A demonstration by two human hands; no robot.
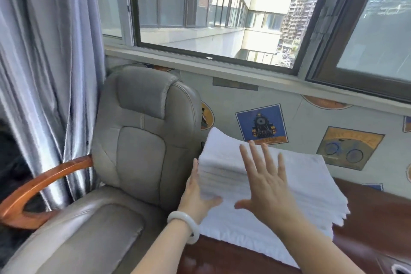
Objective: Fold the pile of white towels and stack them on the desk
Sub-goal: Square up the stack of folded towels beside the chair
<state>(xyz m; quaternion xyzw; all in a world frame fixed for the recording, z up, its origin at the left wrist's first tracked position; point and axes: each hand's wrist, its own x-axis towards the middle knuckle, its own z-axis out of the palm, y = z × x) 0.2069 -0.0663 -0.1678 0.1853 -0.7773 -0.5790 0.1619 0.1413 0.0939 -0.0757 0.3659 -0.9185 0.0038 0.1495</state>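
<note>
The dark wooden desk (378,218) carries the stack of white towels (307,184), folded and set at its left end; the left hand (198,196), with a pale bangle (186,224) on its wrist, lies flat against the stack's left side, fingers straight; the right hand (266,189) spreads open over the stack's top; left of the stack stands a grey padded chair (138,140); behind the stack a window (200,6).

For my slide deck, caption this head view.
Left hand beside and right hand over stacked white towels on the desk.
</note>
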